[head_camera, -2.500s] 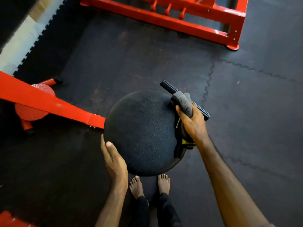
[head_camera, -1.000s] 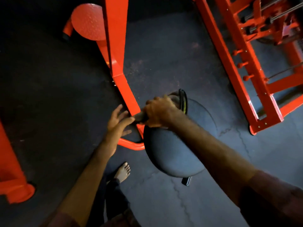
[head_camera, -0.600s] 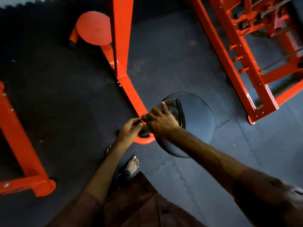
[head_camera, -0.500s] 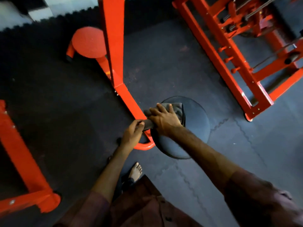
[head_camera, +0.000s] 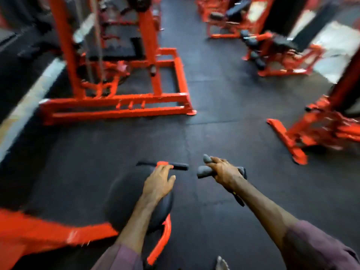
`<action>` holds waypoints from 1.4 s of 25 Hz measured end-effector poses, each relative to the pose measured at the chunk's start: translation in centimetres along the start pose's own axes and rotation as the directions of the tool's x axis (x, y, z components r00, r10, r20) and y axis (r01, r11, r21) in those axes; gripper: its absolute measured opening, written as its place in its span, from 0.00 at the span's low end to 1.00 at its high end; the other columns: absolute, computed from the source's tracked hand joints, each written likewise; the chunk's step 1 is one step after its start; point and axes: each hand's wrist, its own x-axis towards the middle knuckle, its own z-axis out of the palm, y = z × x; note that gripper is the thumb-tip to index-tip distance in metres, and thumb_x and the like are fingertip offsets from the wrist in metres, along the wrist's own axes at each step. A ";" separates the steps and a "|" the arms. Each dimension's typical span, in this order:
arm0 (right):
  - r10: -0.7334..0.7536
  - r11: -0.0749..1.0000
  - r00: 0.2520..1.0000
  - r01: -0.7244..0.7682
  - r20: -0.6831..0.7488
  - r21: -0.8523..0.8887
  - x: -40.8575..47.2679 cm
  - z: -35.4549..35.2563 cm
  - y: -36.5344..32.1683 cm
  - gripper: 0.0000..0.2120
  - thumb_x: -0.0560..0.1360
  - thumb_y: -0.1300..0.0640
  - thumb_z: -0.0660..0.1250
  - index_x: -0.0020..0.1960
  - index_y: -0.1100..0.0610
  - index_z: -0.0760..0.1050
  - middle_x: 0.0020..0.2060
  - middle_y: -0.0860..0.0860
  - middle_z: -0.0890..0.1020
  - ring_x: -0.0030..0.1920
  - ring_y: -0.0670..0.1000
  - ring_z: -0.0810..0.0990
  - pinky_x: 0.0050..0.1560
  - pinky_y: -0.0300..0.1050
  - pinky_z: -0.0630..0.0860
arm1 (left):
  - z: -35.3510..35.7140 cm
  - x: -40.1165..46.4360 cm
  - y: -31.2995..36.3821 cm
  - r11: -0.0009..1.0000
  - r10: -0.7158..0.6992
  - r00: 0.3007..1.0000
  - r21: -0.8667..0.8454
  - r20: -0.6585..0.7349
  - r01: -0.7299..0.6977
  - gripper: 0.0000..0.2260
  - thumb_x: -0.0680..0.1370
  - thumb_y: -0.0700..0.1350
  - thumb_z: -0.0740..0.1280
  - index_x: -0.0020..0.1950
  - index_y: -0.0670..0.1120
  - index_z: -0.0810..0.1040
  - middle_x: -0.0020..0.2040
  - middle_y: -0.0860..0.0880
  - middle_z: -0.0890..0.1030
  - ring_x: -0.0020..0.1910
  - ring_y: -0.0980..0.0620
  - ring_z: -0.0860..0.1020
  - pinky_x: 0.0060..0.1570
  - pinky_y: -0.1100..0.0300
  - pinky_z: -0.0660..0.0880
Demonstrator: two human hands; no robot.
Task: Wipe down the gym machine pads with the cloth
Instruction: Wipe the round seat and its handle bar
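The round black seat pad sits low in the middle of a blurred view, on a red frame. My left hand lies over the pad's far edge with fingers fairly straight, reaching the black handle bar behind it. My right hand is off the pad to the right, above the floor, and grips the grey cloth, which bunches out on both sides of the fist. A dark strap hangs under my right wrist.
Black rubber mat floor stretches ahead. A large red cable machine stands at the far left, a red bench machine at the far right, and another red base at the right. A red curved bar runs under the pad.
The view has swung up from the floor to the room. My right hand lifted the cloth off the pad and moved right. My left hand went from the red frame onto the pad.
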 end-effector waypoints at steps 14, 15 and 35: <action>0.818 0.573 0.487 -0.734 -0.307 0.364 -42.5 -8.2 50.4 0.26 0.79 0.57 0.65 0.76 0.42 0.70 0.81 0.45 0.61 0.77 0.57 0.66 0.67 0.63 0.74 | 24.8 5.0 69.3 0.458 0.824 0.444 0.048 0.352 -0.887 0.23 0.81 0.57 0.67 0.76 0.57 0.70 0.71 0.52 0.74 0.69 0.47 0.75 0.61 0.46 0.78; 0.846 0.529 0.435 -0.754 -0.309 0.388 -45.4 -8.3 52.7 0.26 0.79 0.58 0.65 0.75 0.42 0.71 0.81 0.45 0.61 0.76 0.57 0.67 0.67 0.62 0.74 | 26.5 4.1 73.3 0.403 0.852 0.386 0.030 0.352 -0.915 0.23 0.81 0.57 0.67 0.76 0.57 0.71 0.71 0.53 0.74 0.69 0.47 0.76 0.61 0.46 0.78; 0.834 -0.077 -0.447 -0.674 -0.323 0.735 -96.5 -1.9 90.4 0.35 0.71 0.44 0.53 0.78 0.48 0.71 0.79 0.51 0.69 0.74 0.61 0.72 0.70 0.62 0.73 | 62.3 -25.9 142.0 -0.364 0.831 -0.464 -0.332 0.306 -0.870 0.24 0.80 0.53 0.68 0.75 0.54 0.71 0.70 0.48 0.75 0.68 0.42 0.76 0.56 0.45 0.78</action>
